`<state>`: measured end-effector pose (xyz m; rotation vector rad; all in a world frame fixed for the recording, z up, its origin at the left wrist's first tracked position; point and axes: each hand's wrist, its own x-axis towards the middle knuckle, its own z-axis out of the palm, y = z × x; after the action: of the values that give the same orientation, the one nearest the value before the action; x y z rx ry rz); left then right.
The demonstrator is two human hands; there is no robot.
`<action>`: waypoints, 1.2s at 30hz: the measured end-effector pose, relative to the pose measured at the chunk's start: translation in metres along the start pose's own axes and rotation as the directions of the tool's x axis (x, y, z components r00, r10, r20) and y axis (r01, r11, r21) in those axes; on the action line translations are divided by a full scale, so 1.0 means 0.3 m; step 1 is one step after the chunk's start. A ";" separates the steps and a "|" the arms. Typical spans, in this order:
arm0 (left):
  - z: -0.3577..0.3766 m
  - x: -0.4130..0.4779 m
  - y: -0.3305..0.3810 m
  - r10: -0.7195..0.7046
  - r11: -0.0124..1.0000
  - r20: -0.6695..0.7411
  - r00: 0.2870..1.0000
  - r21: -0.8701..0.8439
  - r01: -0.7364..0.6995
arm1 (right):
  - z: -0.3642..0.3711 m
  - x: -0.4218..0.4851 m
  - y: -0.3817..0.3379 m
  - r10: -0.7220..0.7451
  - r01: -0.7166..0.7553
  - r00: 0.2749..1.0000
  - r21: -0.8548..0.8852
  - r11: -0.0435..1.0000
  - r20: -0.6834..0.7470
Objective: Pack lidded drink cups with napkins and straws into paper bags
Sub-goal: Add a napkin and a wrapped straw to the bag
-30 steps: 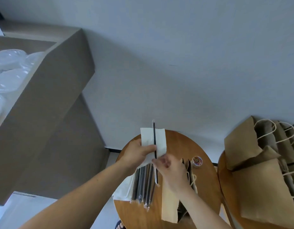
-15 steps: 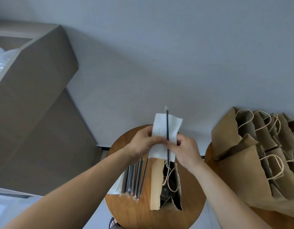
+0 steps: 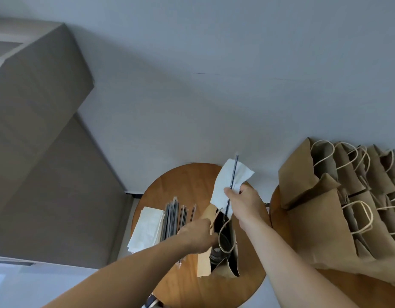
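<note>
While pinching open brown paper bag [image 3: 233,266] at its top with left hand [image 3: 197,233], gripping white paper napkin [image 3: 225,178] and thin black straw [image 3: 234,172] above that bag with right hand [image 3: 244,204].

- Round wooden bench [image 3: 170,190]: stack of white napkins [image 3: 147,227] at left, wrapped straws [image 3: 173,218] just beside, open paper bag [image 3: 203,265] standing to their right.
- Second bench [image 3: 374,296], right: row of handled paper bags [image 3: 321,230].

Soft, dimmish daylight with a bluish cast. Broad diagonal shadow on the wall [image 3: 147,70], up-left of the fingers [image 3: 229,192] of the right hand [image 3: 245,202]. Left hand [image 3: 198,235], just below them, slightly smeared. Wide-angle bending at the edges; cabinet [image 3: 36,130] far left leans hard.
</note>
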<state>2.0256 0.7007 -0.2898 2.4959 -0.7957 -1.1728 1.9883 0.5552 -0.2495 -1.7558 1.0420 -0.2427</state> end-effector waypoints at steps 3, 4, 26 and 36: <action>0.000 -0.010 -0.015 -0.033 0.980 0.045 0.998 -0.196 0.041 | 0.012 -0.028 0.032 0.054 -0.034 0.993 -0.177 0.984 0.108; -0.004 -0.016 -0.022 -0.032 0.972 0.070 0.997 -0.231 0.048 | 0.006 -0.033 0.041 0.071 -0.035 0.989 -0.252 0.967 0.133; -0.005 -0.085 -0.080 -0.174 0.546 0.183 0.968 -0.800 0.249 | 0.137 -0.074 0.292 0.445 -0.152 0.852 -0.683 0.714 0.275; 0.014 -0.077 -0.128 -0.192 0.571 0.166 0.967 -0.783 0.248 | 0.183 -0.047 0.346 0.392 -0.020 0.881 -0.806 0.591 0.266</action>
<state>2.0242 0.7453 -0.2956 1.7943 0.0987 -1.3009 1.9576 0.5930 -0.3571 -2.2764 1.0899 0.8767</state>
